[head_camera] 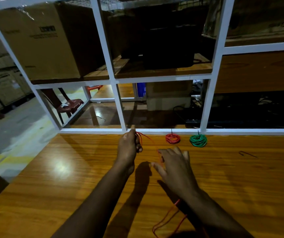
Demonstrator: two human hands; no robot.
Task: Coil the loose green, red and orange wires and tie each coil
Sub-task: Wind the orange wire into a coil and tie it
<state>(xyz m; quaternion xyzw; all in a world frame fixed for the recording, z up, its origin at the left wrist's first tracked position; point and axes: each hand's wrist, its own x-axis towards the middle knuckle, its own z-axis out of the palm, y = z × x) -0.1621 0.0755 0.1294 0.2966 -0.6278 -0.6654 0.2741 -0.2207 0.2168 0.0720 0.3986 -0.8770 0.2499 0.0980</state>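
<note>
My left hand (128, 145) is closed around a small bundle of orange wire loops (140, 137) near the far edge of the wooden table (52, 194). From there the orange wire runs down to my right hand (175, 162), whose thumb and fingers pinch the strand. The wire's loose tail (167, 219) trails under my right forearm to the near edge. A coiled red wire (172, 138) and a coiled green wire (198, 140), each with a dark tie sticking up, lie at the far edge to the right.
A white-framed shelf rack (119, 107) rises just behind the table's far edge, holding a cardboard box (38, 42) and dark items. A short dark tie (247, 154) lies on the table at right. The floor drops away beyond the table's left side.
</note>
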